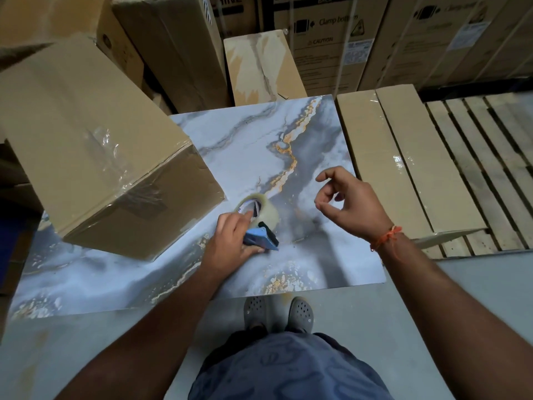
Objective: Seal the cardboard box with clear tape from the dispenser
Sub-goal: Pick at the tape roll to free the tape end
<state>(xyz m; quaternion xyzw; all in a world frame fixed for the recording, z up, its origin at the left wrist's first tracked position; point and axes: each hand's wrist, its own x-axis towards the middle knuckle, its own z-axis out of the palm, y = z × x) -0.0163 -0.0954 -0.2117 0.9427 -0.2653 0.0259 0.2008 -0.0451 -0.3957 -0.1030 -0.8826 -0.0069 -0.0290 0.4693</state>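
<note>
A large brown cardboard box (pixel 95 151) sits on the left part of a marble-patterned table (pixel 288 157), with clear tape wrinkled across its top and near side. The blue tape dispenser (pixel 259 223), carrying a clear roll, rests on the table just right of the box's near corner. My left hand (pixel 233 243) grips the dispenser's blue handle. My right hand (pixel 349 203) hovers above the table to the right of the dispenser, fingers curled and apart, holding nothing.
Tall printed cartons (pixel 331 39) stand behind the table. Two long flat taped boxes (pixel 403 157) lie on a wooden pallet (pixel 487 163) at the right. A smaller taped box (pixel 259 67) leans at the back. My feet stand on grey floor (pixel 461 298).
</note>
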